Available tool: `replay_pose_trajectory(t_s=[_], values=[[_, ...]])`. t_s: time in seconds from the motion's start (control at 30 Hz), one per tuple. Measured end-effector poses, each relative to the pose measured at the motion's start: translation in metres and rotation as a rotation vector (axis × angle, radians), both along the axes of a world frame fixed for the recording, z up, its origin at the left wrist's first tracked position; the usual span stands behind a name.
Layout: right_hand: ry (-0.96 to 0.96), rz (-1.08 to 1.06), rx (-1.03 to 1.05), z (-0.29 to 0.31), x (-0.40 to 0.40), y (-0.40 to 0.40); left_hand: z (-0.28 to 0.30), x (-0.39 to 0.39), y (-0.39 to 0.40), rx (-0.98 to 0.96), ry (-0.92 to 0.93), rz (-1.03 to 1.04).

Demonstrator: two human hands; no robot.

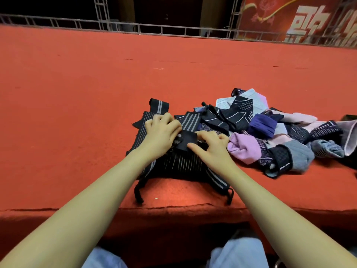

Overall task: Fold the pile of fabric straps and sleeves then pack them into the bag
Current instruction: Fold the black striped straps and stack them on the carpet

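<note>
A black strap with grey stripes [179, 165] lies spread on the red carpet in front of me, its ends trailing toward the stage edge. My left hand [160, 132] grips a bunched part of this strap with curled fingers. My right hand [208, 146] pinches a small black folded flap [188, 141] of the same strap between thumb and fingers. To the right sits the pile of sleeves and straps [280, 132] in black, purple, pink, grey and white. A dark item at the far right edge [349, 118] may be the bag; I cannot tell.
The red carpeted stage [96, 93] stretches far ahead and to the left. Its front edge [173, 208] runs just below the strap. A metal truss rail [135, 28] lines the back, with a red banner [309, 18] at the upper right. My knees [239, 254] show below.
</note>
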State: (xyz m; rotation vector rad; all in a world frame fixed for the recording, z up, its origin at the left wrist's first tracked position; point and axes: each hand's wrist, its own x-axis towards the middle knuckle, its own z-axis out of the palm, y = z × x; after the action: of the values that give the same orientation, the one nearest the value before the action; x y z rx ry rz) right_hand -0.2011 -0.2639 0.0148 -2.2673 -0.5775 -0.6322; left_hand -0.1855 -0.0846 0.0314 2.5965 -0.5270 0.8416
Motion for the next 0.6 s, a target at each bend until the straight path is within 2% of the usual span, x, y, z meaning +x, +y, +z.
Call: replay_pose_trajectory(t_s=[0.07, 0.17, 0.33, 0.47, 0.6], values=[[-0.019, -0.017, 0.014, -0.007, 0.002, 0.001, -0.006, 0.002, -0.001, -0.102, 0.057, 0.044], [-0.106, -0.066, 0.143, 0.0, 0.005, 0.008, 0.001, 0.004, -0.007, -0.173, 0.076, 0.041], [-0.202, -0.174, 0.325, 0.028, 0.013, 0.013, 0.032, 0.013, -0.016, -0.175, 0.051, -0.083], [-0.2, -0.198, 0.324, 0.038, 0.02, 0.008, 0.047, 0.019, -0.027, -0.209, 0.057, -0.134], [-0.145, -0.148, 0.265, 0.032, 0.019, 0.002, 0.052, 0.02, -0.036, -0.422, 0.122, 0.018]])
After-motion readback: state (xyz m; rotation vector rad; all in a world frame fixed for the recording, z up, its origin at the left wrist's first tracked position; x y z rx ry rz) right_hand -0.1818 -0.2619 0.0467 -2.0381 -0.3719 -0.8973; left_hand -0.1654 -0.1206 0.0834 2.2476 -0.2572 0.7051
